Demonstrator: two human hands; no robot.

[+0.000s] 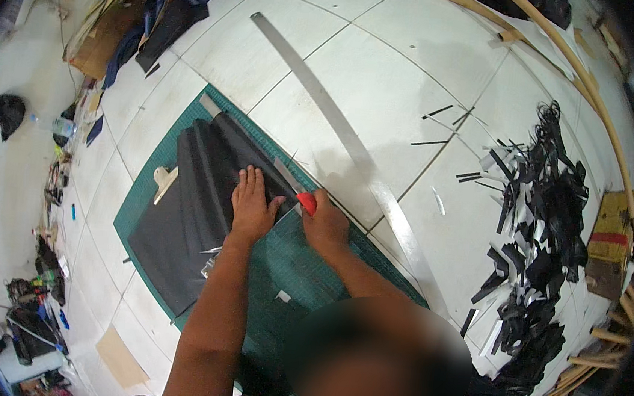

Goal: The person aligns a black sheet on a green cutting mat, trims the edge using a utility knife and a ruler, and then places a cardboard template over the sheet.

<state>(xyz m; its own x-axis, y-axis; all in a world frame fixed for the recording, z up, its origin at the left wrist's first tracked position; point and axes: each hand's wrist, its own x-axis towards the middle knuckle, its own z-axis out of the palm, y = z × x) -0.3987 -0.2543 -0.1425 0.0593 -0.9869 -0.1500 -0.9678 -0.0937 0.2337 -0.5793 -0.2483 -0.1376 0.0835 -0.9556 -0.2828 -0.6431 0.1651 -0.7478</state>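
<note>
A sheet of black material (178, 239) lies folded and rippled over a green cutting mat (280, 270) on the floor. My left hand (253, 211) presses flat on it, fingers stretched out and thumb apart. Just right of that, my right hand (326, 225) is closed around a red-handled tool (307, 202) at the material's right edge; its working end is hard to make out. A narrow grey metal strip (286, 174) runs along that edge. One silver clip (164, 183) grips the material's left side, and another metal clip (209, 266) sits beside my left forearm.
A long metal ruler (325, 104) lies across the white floor tiles, right of the mat. Black and white offcuts (543, 240) are heaped farther right. Bent cane-like poles (604, 110) curve along the right. Dark fabric (172, 27) lies at the far left, a tan sheet (122, 354) near left.
</note>
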